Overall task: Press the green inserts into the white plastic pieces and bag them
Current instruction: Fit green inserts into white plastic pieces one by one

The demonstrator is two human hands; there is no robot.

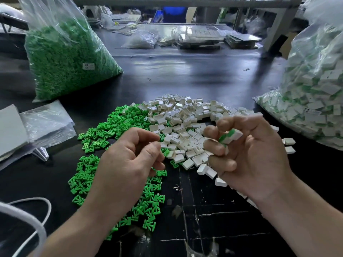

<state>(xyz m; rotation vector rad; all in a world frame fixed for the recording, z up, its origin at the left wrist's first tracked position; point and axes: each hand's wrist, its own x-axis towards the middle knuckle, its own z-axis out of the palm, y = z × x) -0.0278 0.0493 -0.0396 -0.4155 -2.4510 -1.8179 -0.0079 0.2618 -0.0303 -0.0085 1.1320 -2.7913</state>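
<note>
While both hands sit above the parts heap in the head view, only the right hand (246,156) clearly carries anything. Its fingers are curled round a small cluster of assembled pieces (231,136), white shells with green showing at the ends, held up between thumb and forefinger. More white shells show under its lower fingers; in the grip or lying behind it, can't tell.

Left hand (130,160): fingers curled in, thumb tip against the forefinger, above the green spread. Whether anything is pinched there, can't tell; the contact point is hidden.

Green inserts (92,135): loose on the black table (204,71), spread from centre-left down under the left forearm.

White plastic pieces (185,115): loose heap just right of the green, overlapping it along the seam and reaching under the right hand. A couple of strays lie right of that hand.

Supply bag (68,58): large, clear, packed with green parts, standing back left, with a small white label (88,66) on its face.

Output bag (315,101): large, clear, at the right edge near the white heap, filled with white pieces with green showing among them.

Left edge: flat clear bags (46,123) in a stack, with a grey sheet (9,130) beside them. White cable (43,206) loops at lower left. The far end of the table is blurred clutter.
</note>
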